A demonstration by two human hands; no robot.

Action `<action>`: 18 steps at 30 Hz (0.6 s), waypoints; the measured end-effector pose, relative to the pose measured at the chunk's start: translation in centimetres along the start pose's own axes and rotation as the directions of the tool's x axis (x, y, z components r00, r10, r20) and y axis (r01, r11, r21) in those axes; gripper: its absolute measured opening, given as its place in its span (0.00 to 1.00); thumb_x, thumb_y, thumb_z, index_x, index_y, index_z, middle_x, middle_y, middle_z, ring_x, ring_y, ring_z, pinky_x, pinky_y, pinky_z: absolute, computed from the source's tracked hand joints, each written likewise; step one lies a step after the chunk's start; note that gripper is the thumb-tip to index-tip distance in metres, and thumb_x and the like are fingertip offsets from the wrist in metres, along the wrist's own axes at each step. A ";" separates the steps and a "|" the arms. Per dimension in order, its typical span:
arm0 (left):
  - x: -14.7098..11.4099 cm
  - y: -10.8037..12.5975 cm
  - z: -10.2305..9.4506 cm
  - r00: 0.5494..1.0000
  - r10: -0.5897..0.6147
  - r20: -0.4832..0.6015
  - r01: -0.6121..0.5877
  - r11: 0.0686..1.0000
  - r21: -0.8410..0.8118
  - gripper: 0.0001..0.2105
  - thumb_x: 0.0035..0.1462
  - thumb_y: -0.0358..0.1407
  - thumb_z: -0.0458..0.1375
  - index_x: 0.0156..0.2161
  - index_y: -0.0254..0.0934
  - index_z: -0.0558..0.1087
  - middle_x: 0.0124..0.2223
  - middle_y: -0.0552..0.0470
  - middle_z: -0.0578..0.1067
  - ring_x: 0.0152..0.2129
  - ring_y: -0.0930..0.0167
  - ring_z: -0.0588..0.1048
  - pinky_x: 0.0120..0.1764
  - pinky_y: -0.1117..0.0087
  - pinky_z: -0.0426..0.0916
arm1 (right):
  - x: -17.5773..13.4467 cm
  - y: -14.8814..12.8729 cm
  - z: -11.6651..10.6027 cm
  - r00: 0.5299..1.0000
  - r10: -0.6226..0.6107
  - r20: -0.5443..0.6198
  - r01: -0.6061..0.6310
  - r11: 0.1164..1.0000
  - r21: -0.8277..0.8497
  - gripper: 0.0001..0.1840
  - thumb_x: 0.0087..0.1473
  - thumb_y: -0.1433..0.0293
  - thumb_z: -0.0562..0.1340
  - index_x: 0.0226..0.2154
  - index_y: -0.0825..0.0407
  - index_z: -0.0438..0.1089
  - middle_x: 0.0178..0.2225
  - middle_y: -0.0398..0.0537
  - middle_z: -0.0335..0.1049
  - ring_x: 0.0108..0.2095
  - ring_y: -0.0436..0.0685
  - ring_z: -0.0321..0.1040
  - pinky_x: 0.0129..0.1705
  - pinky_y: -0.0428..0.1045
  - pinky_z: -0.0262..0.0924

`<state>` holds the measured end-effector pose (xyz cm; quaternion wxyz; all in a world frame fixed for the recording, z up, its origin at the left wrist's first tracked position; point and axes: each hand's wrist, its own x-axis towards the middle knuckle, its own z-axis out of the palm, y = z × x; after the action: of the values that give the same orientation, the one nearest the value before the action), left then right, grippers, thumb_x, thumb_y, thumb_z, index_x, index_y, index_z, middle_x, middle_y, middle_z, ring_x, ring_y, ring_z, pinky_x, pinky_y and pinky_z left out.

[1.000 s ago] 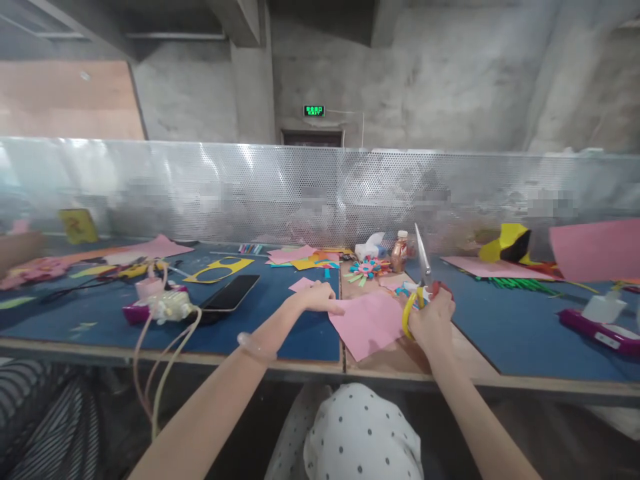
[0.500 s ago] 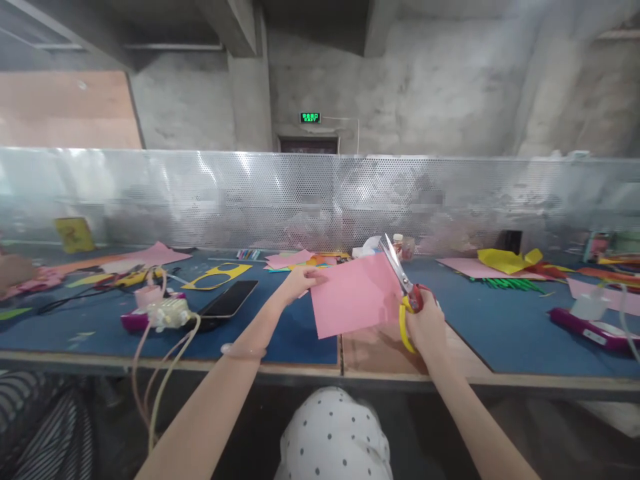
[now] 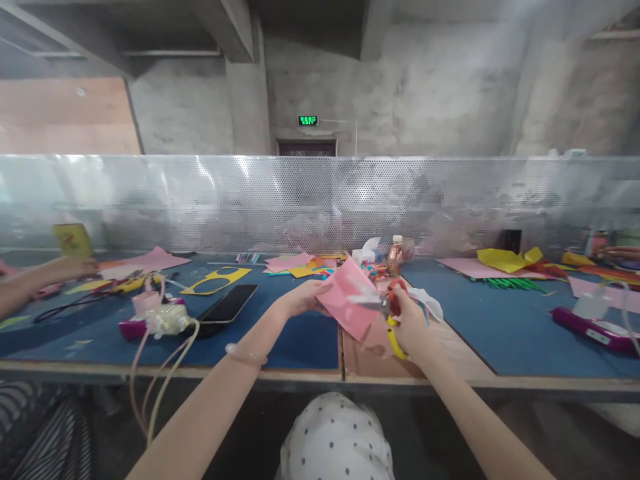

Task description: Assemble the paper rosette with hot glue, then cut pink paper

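Between my hands hangs a pink sheet of paper [image 3: 350,293], tilted above the table. My left hand [image 3: 306,298] pinches its left edge, the fingertips partly behind the sheet. In my right hand [image 3: 413,327] is a pair of scissors [image 3: 395,327] with red and yellow handles, the fingers wrapped round them. The blades are smeared by motion and point left across the face of the pink sheet; I cannot tell whether they touch it.
A phone [image 3: 230,307] and purple power strip [image 3: 131,329] with cables lie left. Ahead are coloured papers [image 3: 295,262] and a bottle [image 3: 395,257]; a white crumpled piece [image 3: 429,305] lies right. Another person's hand [image 3: 75,267] reaches in at far left. A perforated metal screen [image 3: 280,200] stands behind.
The scissors have swung from pointing up to pointing left, in front of the paper. The sheet has turned and tilted. At far left, another person's arm has reached further in.
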<state>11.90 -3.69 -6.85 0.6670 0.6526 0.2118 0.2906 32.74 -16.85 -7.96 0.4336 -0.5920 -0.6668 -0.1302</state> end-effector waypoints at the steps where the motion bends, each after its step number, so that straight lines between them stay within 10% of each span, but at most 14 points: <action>1: 0.1 -0.1 -0.2 1.000 0.011 -0.017 -0.011 1.000 -0.012 0.18 0.49 0.44 0.58 0.41 0.33 0.72 0.38 0.43 0.75 0.32 0.64 0.74 0.36 0.60 0.70 | 0.2 -0.5 0.0 0.993 -0.089 0.081 0.092 0.995 -0.035 0.14 0.40 0.76 0.51 0.34 0.53 0.61 0.30 0.48 0.66 0.31 0.54 0.62 0.33 0.47 0.54; 5: 0.1 0.4 -1.4 0.998 0.021 -0.066 -0.025 0.998 -0.053 0.20 0.51 0.47 0.54 0.45 0.37 0.70 0.40 0.45 0.75 0.34 0.64 0.74 0.36 0.62 0.69 | 1.0 -2.3 0.3 0.894 -0.327 0.307 0.372 0.923 -0.100 0.09 0.42 0.75 0.53 0.30 0.54 0.63 0.32 0.50 0.66 0.36 0.56 0.61 0.38 0.49 0.51; 11: -0.2 0.8 -2.3 0.990 -0.142 0.025 0.144 0.987 -0.072 0.31 0.46 0.60 0.47 0.40 0.33 0.71 0.40 0.40 0.76 0.34 0.61 0.75 0.34 0.61 0.69 | 1.4 -2.4 0.7 0.876 -0.297 0.380 0.379 0.911 -0.160 0.13 0.38 0.75 0.56 0.32 0.54 0.64 0.32 0.49 0.66 0.35 0.56 0.60 0.38 0.49 0.50; 18: 1.1 -0.9 -0.8 0.987 -0.061 -0.148 0.079 0.990 0.117 0.16 0.50 0.39 0.59 0.42 0.31 0.69 0.37 0.44 0.75 0.32 0.66 0.74 0.36 0.62 0.69 | 1.4 -2.8 0.4 0.862 -0.275 0.425 0.373 0.913 -0.167 0.11 0.40 0.75 0.56 0.32 0.53 0.64 0.35 0.47 0.67 0.37 0.54 0.61 0.38 0.47 0.51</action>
<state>12.27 -2.37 -7.64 0.6182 0.6619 0.2997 0.2999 30.20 -16.37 -6.22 0.1867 -0.5329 -0.8095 -0.1611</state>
